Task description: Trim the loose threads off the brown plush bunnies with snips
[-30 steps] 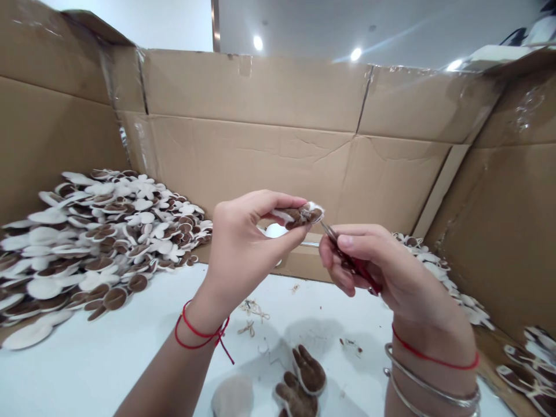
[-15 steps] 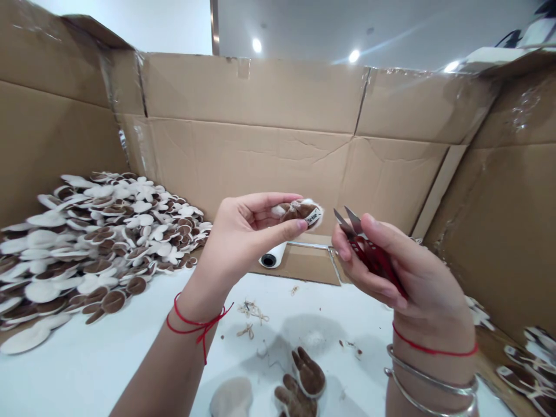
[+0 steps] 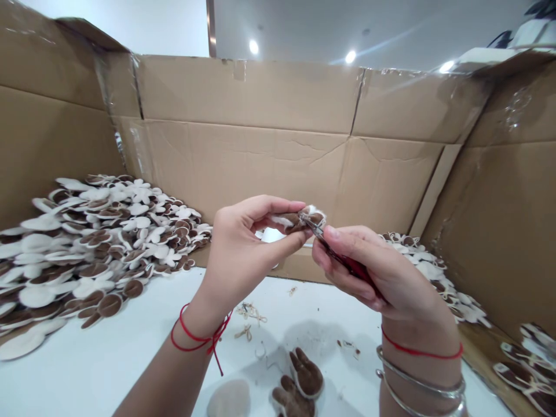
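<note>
My left hand (image 3: 256, 237) pinches a small brown-and-white plush piece (image 3: 290, 222) in mid-air, fingers behind and thumb in front. In my right hand (image 3: 365, 263) is a pair of red-handled thread snips (image 3: 347, 262), gripped along the handles. Their metal blades touch the plush piece near its right end, just beyond my left thumb. Whether thread lies between the blades is too small to tell. Below my hands, brown rabbit-shaped plush pieces (image 3: 307, 373) lie on the white table (image 3: 182, 307), beside a pale rounded piece (image 3: 229, 398).
A large heap of brown-and-white plush pieces (image 3: 87, 249) fills the left side. Another heap (image 3: 428, 269) lies at right, with tagged pieces (image 3: 521, 373) nearer. Thread scraps (image 3: 251, 313) dot the table. Cardboard walls (image 3: 243, 156) enclose it. A white roll (image 3: 271, 235) is partly hidden behind my left hand.
My right hand has moved left, bringing the snips from apart to contact with the plush piece. The blades have come closer together. The label on the piece is now covered.
</note>
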{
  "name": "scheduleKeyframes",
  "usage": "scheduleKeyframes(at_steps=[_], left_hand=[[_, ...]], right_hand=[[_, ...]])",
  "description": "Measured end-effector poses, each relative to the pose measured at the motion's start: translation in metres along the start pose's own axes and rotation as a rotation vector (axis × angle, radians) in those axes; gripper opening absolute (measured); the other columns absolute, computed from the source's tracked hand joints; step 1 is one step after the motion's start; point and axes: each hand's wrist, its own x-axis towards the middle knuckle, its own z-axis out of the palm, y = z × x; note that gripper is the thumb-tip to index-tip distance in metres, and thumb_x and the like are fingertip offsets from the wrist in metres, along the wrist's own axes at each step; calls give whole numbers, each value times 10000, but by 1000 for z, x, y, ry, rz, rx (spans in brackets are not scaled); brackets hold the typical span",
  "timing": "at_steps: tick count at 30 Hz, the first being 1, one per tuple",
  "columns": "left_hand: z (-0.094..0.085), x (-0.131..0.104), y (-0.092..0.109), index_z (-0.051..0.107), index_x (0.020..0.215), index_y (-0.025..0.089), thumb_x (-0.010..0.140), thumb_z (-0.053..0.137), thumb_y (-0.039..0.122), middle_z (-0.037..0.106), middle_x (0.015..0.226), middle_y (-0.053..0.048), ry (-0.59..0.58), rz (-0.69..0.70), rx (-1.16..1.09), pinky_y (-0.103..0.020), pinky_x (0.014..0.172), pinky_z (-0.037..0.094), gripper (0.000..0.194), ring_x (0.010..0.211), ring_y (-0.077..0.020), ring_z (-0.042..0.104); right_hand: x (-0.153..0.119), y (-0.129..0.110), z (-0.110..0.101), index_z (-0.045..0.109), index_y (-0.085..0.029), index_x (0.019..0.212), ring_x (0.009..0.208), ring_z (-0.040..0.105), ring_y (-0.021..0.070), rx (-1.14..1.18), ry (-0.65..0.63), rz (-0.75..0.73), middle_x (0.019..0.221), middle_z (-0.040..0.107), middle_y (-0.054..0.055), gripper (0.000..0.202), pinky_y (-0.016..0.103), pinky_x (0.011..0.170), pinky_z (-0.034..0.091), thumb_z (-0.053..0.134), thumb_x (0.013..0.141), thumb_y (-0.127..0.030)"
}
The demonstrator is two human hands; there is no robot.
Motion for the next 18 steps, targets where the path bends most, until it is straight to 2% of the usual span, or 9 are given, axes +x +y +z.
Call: scheduleKeyframes(at_steps=[8, 12, 18], left_hand=[[0, -1, 0, 750, 850, 168, 677, 797, 112, 779, 866, -5, -9, 37, 39, -202, 718, 594, 188, 771, -141, 727], [2, -1, -2, 743, 772, 164, 662, 789, 114, 773, 794, -18, 1, 52, 102, -233, 635, 569, 130, 689, -150, 702], [0, 0, -1, 737, 728, 148, 665, 737, 91, 758, 729, -21, -67, 19, 122, -214, 543, 503, 84, 619, -131, 655]], right_hand=[[0, -2, -1, 563, -152, 637, 269, 171, 25, -40, 3, 43, 297, 326, -100, 432, 169, 308, 103, 489, 943, -448], [0, 0, -2, 576, -144, 653, 261, 178, 22, -45, 2, 64, 303, 346, -99, 416, 168, 303, 101, 508, 938, -439], [3, 7, -9, 602, -125, 660, 263, 149, 21, 32, -72, 61, 297, 318, -108, 418, 162, 304, 116, 519, 937, -427]])
